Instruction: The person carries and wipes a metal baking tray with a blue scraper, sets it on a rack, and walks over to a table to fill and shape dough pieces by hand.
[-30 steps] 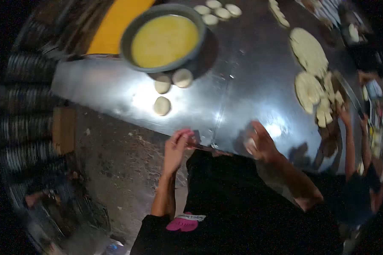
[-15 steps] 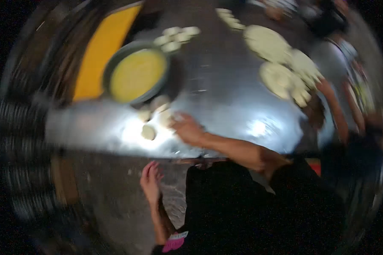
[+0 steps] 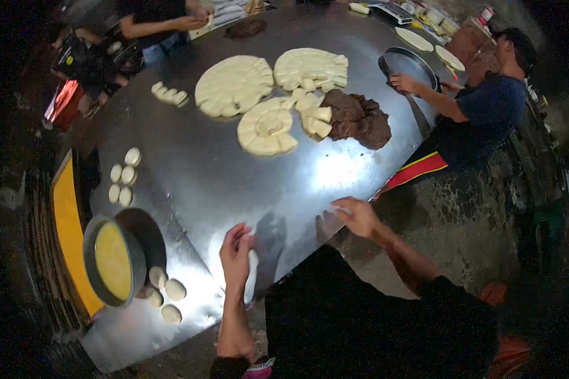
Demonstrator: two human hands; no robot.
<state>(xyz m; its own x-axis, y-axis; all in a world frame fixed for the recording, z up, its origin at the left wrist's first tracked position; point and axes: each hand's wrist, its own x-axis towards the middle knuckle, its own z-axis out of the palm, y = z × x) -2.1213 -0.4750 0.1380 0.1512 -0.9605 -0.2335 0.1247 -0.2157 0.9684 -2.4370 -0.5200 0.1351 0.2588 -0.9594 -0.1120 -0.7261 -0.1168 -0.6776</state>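
Observation:
My left hand (image 3: 236, 256) is over the near edge of the metal table (image 3: 215, 196), fingers bent and apart from the thumb. Right beside its wrist lies a pale, elongated strip (image 3: 251, 278); whether the hand touches it I cannot tell. Further right, my right hand (image 3: 358, 218) hovers at the table's edge, fingers stretched out to the left and holding nothing visible. To the left of my hands stands a round metal basin (image 3: 139, 265) with yellow liquid (image 3: 112, 262). Several round dough pieces (image 3: 176, 290) lie beside it, and another group of dough rounds (image 3: 129, 175) lies behind it.
Large coiled slabs of pale dough (image 3: 234, 86) and a dark brown mass (image 3: 360, 120) lie mid-table. At right a person (image 3: 493, 107) holds a round pan (image 3: 437, 79). Another person's hands (image 3: 193, 22) are at the far left. A yellow board (image 3: 69, 221) stands left.
The view has swung right, bringing the dough slabs to the middle. My right hand has left the dough rounds by the basin; my left hand has risen from below the table edge.

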